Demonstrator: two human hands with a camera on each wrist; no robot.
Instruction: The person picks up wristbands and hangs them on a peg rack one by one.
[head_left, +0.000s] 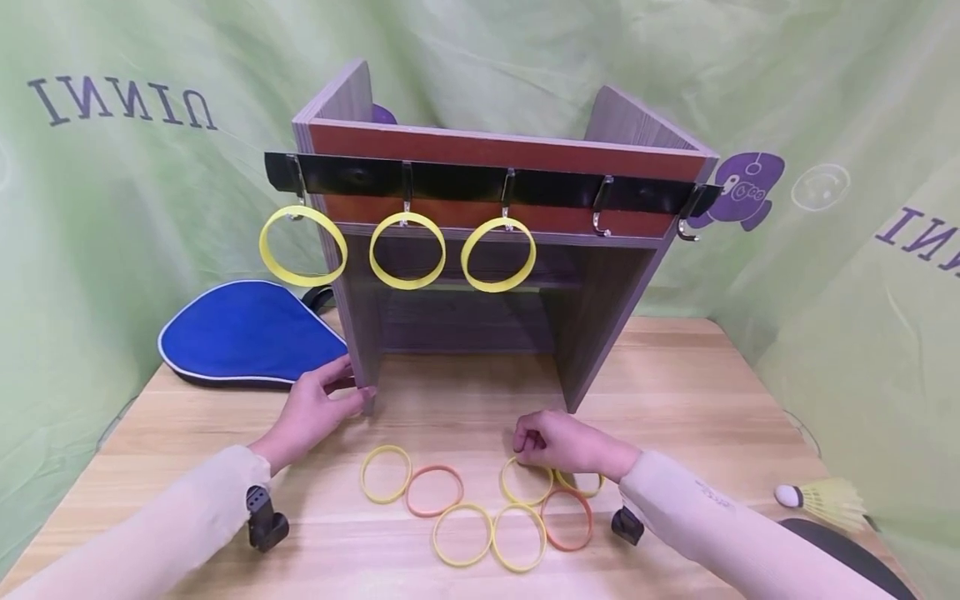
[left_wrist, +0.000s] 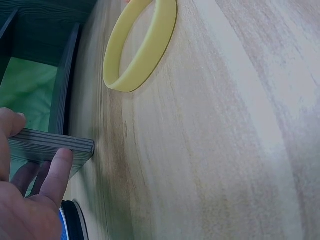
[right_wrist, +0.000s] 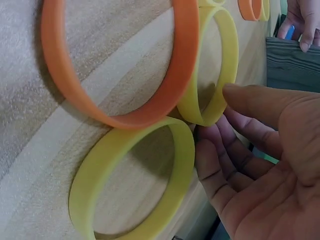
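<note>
A wooden shelf stand [head_left: 351, 317] carries a black hook rail [head_left: 457, 183]. From its three leftmost hooks hang yellow silicone bands [head_left: 495, 287]. My left hand [head_left: 315, 412] grips the lower front edge of the stand's left side panel [left_wrist: 50, 142], thumb on one face and fingers on the other. On the table, my right hand [head_left: 562, 442] pinches the far rim of a yellow band [right_wrist: 232, 45], thumb at the rim and fingers curled below. Beside it lie another yellow band [right_wrist: 82, 200] and an orange band [right_wrist: 60, 65].
Nearer me, more yellow bands [head_left: 461, 565] and a second orange band [head_left: 435, 515] lie flat on the wooden table [head_left: 337, 567]. A blue paddle case [head_left: 240, 333] rests left of the stand. At the right edge are a shuttlecock [head_left: 825, 502] and a dark rounded object [head_left: 847, 550].
</note>
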